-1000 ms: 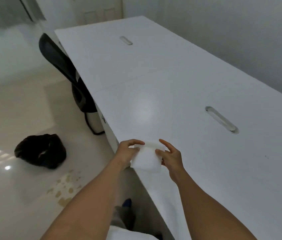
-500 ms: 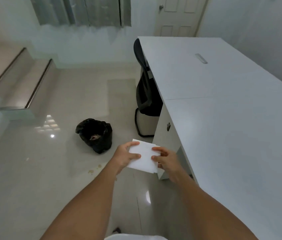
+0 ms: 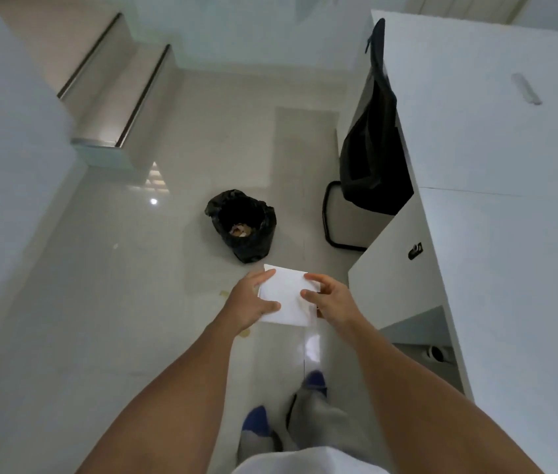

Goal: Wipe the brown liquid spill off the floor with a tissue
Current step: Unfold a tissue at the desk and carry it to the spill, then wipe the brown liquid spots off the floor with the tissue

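A folded white tissue [image 3: 288, 295] is held in front of me above the floor, pinched from both sides. My left hand [image 3: 248, 301] grips its left edge and my right hand [image 3: 330, 302] grips its right edge. On the pale glossy floor below, a few yellowish-brown drops of the spill [image 3: 224, 293] show beside my left hand, and another patch peeks out under my left wrist [image 3: 245, 332]. My hands and the tissue hide most of the spill.
A bin lined with a black bag [image 3: 243, 225] stands just beyond the tissue. A long white desk [image 3: 496, 206] runs along the right, with a black chair [image 3: 371, 155] tucked against it. Steps [image 3: 116, 107] rise at the far left. My feet [image 3: 281, 429] are below.
My view has turned from the desk top down to the floor. The tissue, still in both hands, has come away from the desk and now hangs over the spill near the bin.
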### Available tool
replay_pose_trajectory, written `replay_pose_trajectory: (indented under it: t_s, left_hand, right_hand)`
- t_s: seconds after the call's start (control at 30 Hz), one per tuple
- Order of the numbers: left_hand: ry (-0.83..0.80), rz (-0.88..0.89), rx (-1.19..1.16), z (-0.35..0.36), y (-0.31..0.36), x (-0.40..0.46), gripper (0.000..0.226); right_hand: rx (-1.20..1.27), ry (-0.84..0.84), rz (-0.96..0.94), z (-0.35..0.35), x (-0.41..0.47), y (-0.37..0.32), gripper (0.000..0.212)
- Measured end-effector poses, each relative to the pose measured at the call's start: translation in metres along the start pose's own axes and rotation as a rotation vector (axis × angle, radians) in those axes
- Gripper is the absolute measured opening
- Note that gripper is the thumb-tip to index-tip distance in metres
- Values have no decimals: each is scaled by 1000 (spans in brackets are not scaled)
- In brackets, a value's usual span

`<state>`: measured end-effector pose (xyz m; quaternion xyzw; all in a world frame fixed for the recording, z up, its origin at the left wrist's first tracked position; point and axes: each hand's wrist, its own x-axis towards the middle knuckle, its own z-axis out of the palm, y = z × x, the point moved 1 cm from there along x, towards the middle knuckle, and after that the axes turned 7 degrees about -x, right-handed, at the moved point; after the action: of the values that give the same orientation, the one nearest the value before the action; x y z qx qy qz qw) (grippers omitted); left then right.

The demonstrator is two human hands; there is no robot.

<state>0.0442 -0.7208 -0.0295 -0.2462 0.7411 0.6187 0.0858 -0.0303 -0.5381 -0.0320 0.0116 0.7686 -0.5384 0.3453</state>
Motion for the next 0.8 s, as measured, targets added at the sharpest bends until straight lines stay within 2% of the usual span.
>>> replay_pose_trajectory:
  t_s: [0.3, 0.5, 0.67, 0.8]
  left_hand:
    - [135, -124, -36, -17, -29, 61, 75]
    - [133, -173, -18, -10, -85, 150, 75]
    - [76, -180, 101, 11, -193, 254, 76]
    - [23, -138, 198, 36, -313, 348, 75]
  right_hand:
    - [-205, -97, 9, 23, 101, -8, 30]
    - [-275, -82, 40, 35, 199, 34, 31]
    - [-386, -44, 44, 62, 308, 117, 34]
    - [-468, 4, 15, 90, 405, 220, 38]
